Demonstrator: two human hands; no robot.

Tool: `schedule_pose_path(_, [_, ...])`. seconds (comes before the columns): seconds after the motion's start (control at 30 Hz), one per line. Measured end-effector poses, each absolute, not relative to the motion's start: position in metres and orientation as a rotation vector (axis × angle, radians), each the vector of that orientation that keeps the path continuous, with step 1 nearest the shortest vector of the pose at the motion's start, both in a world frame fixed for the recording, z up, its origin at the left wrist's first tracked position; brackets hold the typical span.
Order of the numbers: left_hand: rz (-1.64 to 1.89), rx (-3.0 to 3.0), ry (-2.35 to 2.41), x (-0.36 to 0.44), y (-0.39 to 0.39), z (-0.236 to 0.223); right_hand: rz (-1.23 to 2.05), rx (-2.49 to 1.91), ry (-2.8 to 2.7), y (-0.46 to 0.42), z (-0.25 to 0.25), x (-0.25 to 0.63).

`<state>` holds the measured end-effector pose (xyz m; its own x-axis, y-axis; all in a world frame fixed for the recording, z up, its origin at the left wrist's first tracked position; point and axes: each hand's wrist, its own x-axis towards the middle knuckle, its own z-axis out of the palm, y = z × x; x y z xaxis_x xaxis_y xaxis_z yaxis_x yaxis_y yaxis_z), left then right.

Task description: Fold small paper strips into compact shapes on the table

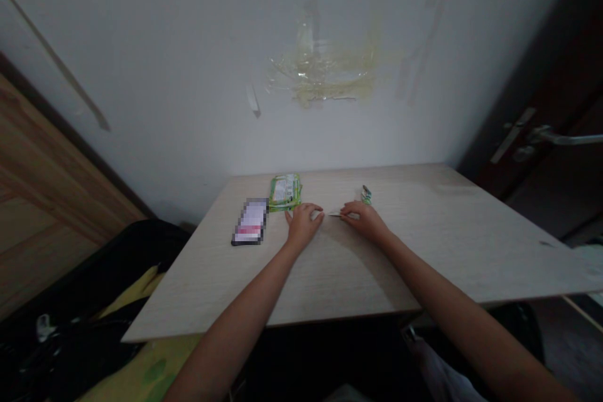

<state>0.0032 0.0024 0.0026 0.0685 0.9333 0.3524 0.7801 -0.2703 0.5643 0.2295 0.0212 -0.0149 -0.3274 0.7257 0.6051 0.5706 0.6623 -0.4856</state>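
Note:
My right hand (363,218) rests low over the table, thumb and fingers pinched on a thin pale pointed piece (335,214) that sticks out to the left. Its exact kind is too small to make out. Facing it, my left hand (304,221) touches the tabletop with fingers apart, thumb and forefinger toward the pale piece. Just behind the left hand lie green printed packets (285,191), stacked flat. A small crumpled green-and-white wrapper (366,195) sits just beyond the right hand's fingers.
A phone (251,222) with a lit, pixelated screen lies left of the packets. The light wooden table (471,232) meets a wall (198,75) with peeling tape (325,78). A dark door with a metal handle (560,137) is on the right; dark and yellow cloth hangs at lower left.

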Motion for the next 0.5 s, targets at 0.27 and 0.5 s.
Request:
schedule_pose_path(0.27, [0.905,2.123,1.766,0.005,0.000,0.006,0.231,-1.051,-2.253,0.020,-0.014,0.226])
schedule_pose_path(0.5, [0.779,2.208,1.786,0.006,-0.004,0.007,0.212,-1.049,-2.234,0.011,-0.011,0.222])
